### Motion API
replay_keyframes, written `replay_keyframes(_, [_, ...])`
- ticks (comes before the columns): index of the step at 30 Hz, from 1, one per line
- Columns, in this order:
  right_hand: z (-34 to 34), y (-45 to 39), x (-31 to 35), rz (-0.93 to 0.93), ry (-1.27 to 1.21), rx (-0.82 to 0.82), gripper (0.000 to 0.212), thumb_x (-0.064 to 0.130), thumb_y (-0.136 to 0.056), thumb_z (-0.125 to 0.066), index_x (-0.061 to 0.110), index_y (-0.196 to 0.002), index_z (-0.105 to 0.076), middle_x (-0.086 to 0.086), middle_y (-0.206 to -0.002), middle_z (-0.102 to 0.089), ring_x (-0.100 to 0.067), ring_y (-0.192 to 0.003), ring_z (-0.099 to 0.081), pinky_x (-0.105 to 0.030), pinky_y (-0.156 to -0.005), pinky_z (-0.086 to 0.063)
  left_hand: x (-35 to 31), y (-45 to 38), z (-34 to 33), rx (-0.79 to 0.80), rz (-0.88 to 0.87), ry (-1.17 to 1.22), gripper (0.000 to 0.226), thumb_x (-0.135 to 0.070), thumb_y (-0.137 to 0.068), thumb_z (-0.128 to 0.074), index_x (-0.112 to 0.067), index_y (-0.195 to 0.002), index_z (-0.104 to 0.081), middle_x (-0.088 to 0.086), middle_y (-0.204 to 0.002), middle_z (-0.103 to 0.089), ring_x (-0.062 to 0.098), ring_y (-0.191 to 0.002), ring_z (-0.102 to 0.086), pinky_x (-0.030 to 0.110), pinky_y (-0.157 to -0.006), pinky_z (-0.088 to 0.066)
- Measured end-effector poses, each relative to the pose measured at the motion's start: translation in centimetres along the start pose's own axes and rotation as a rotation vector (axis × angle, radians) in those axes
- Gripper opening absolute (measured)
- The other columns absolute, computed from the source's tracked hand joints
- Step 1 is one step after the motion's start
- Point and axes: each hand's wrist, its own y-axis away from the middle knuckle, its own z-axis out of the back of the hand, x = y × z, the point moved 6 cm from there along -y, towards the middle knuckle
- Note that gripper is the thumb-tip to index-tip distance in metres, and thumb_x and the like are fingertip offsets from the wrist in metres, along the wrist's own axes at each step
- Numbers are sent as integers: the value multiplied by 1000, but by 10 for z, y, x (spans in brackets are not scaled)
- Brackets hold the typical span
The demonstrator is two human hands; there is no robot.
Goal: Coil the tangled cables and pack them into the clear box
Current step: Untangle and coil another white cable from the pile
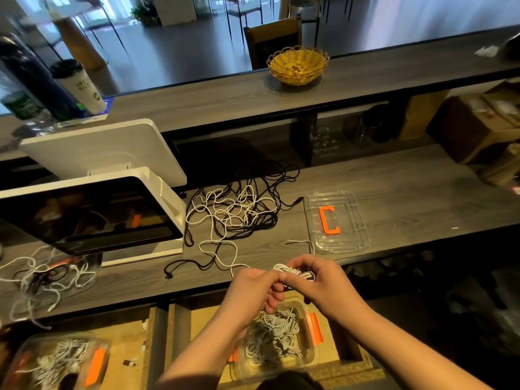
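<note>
A tangle of white and black cables (236, 212) lies on the grey desk (394, 198). A white cable runs from the tangle to my hands at the desk's front edge. My right hand (312, 280) grips a small coil of white and dark cable (295, 272). My left hand (253, 288) pinches the cable right beside the coil. Under my hands, on a lower wooden surface, stands a clear box (309, 353) with orange latches, holding coiled white cables. A clear lid (357, 243) with an orange C-shaped clip (329, 220) lies on the desk to the right.
A white-framed monitor (92, 215) stands at the left, with another cable tangle (47, 280) in front of it. A second clear box (56, 361) with cables sits at the lower left. A yellow basket (297, 64), a bottle and a cup are on the raised shelf.
</note>
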Motion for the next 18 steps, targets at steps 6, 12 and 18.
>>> replay_keyframes(6, [9,-10,13,59,-71,1,14,20,-83,-76,15,-93,-67,-6,-83,-63,-12,-63,-60,-25,-50,-50,-11,5,0,-76,-176,104,36,-8,-101,-43,-12,-66,-52,1,-61,-54,12,-57,-45,23,-55,-39])
replay_keyframes(12, [11,-17,19,-86,-337,332,30,31,-85,-64,7,-102,-70,-2,-71,-66,-10,-49,-50,-24,-52,-38,-10,16,-2,121,-131,699,27,-16,-91,-48,-14,-66,-39,7,-67,-47,17,-65,-42,32,-68,-35])
replay_keyframes(18, [7,-16,17,-136,-589,408,23,25,-93,-59,4,-101,-64,-9,-71,-60,-7,-42,-43,-18,-43,-31,-11,21,-8,183,-79,951,32,-18,-93,-45,-15,-62,-41,8,-74,-52,17,-69,-50,30,-72,-40])
